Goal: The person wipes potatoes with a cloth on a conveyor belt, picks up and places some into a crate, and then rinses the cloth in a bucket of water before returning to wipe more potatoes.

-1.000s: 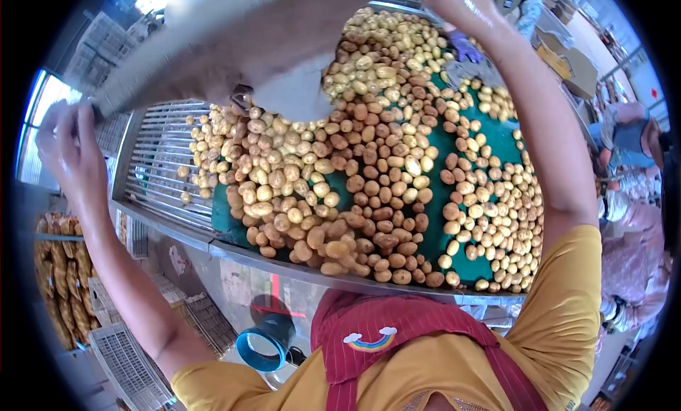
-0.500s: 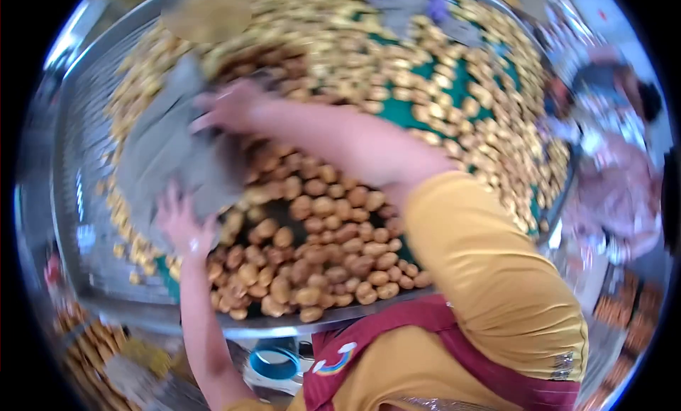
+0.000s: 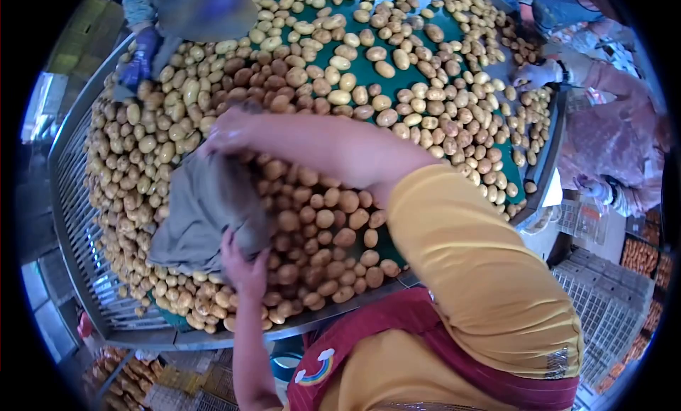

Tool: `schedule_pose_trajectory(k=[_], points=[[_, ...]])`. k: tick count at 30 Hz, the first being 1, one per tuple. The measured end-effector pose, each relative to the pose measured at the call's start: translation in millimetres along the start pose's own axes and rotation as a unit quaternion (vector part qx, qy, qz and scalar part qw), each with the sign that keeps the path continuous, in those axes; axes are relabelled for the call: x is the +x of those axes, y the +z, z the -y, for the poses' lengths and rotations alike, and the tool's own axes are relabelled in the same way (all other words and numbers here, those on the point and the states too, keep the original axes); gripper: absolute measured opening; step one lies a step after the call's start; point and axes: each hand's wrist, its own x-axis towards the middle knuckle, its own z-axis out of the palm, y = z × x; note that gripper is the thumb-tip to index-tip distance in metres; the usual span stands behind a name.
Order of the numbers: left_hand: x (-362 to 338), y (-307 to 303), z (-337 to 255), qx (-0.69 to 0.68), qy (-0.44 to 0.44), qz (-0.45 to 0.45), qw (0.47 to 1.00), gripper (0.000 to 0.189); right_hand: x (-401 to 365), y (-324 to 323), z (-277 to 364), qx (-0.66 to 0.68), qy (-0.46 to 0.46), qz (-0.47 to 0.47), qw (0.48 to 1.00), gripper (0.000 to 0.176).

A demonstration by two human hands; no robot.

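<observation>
A grey-brown cloth [image 3: 202, 212], bunched and partly smeared by motion, lies over a heap of small oval produce that looks like potatoes [image 3: 340, 219]. My left hand [image 3: 245, 269] grips its near lower edge, fingers pressed into the fabric. Stretched across the heap, my right hand [image 3: 230, 131] is closed on the cloth's far upper edge; its fingertips are partly hidden. Browner potatoes lie to the right of the cloth, under my right forearm. Paler yellow ones surround it on the left and far side.
A metal-rimmed sorting table [image 3: 78, 269] with a slatted left side holds the potatoes on a green surface [image 3: 365, 70]. Across it are a co-worker's purple glove [image 3: 138, 60] and a round grey disc [image 3: 206, 14]. Another person's gloved hand [image 3: 535, 74] works at right, near stacked crates [image 3: 603, 290].
Both hands and the cloth have shifted; the cloth is now bunched smaller and farther right, uncovering potatoes on the left. My left hand moved right and down. The view has turned slightly.
</observation>
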Motion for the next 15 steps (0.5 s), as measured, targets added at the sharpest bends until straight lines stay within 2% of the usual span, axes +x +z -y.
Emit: schedule_pose_trajectory(k=[1, 2, 4, 5, 7, 8, 10, 13, 15], points=[[-0.6, 12.3, -15.0, -0.006, -0.011, 0.009, 1.0, 0.07, -25.1, -5.5, -11.0, -0.003, -0.013, -0.036, 0.999, 0.032], [1.2, 24.2, -30.9, 0.001, -0.01, 0.018, 1.0, 0.072, -38.1, 2.4, -32.4, -0.061, -0.044, -0.029, 0.997, 0.032], [-2.4, 55.0, -45.5, 0.014, 0.017, 0.02, 1.0, 0.077, -83.0, -6.6, -45.7, -0.047, -0.042, -0.058, 0.996, 0.04], [1.0, 61.3, -68.3, 0.0, 0.013, 0.04, 0.999, 0.079, -104.6, -20.0, -44.1, -0.066, -0.015, -0.04, 0.997, 0.043], [-1.5, 86.0, -90.2, -0.029, 0.035, 0.049, 0.998, 0.079, -137.9, -28.2, -54.4, -0.055, 0.008, -0.033, 0.998, 0.039], [-1.6, 96.1, -103.7, -0.049, 0.04, 0.066, 0.996, 0.079, -147.8, -17.3, -80.1, -0.063, 0.001, -0.027, 0.998, 0.038], [-1.2, 115.9, -122.3, -0.058, 0.078, 0.093, 0.991, 0.08, -195.2, -43.6, -72.8, -0.094, 0.052, -0.002, 0.994, 0.037], [13.7, 118.1, -147.9, -0.09, 0.107, 0.181, 0.973, 0.075, -246.7, -56.3, -79.0, -0.121, 0.105, -0.025, 0.987, 0.039], [41.6, 124.5, -126.0, -0.158, 0.152, 0.268, 0.938, 0.07, -279.0, -92.8, -66.2, -0.188, 0.228, 0.083, 0.952, 0.041]])
